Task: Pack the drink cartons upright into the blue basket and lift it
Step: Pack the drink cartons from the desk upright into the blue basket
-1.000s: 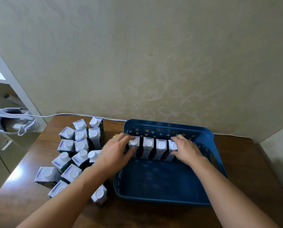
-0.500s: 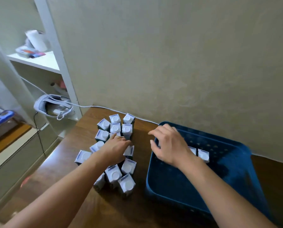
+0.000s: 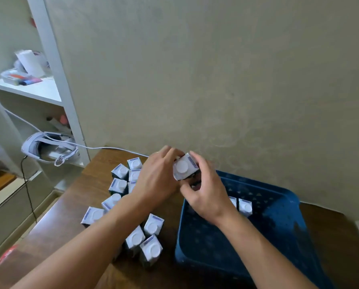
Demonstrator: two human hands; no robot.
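A white drink carton [image 3: 183, 167] with a round cap is held up between both hands, above the table just left of the blue basket [image 3: 278, 232]. My left hand [image 3: 157, 178] grips its left side, and my right hand [image 3: 205, 192] clasps its right side and bottom. Several more cartons [image 3: 136, 215] stand upright on the brown table to the basket's left. In the basket, a carton [image 3: 245, 207] stands near the far wall; others beside it are mostly hidden by my right hand.
The wooden table [image 3: 74, 207] backs onto a beige wall. A white headset [image 3: 47, 150] with a cable lies on a low shelf at left. A white shelf unit [image 3: 28, 88] holds small items. A red object [image 3: 6, 254] sits at the table's near-left edge.
My view swung left. The left hand left the carton cluster and rose with one carton; the right hand came out of the basket to meet it. Both now hold that carton.
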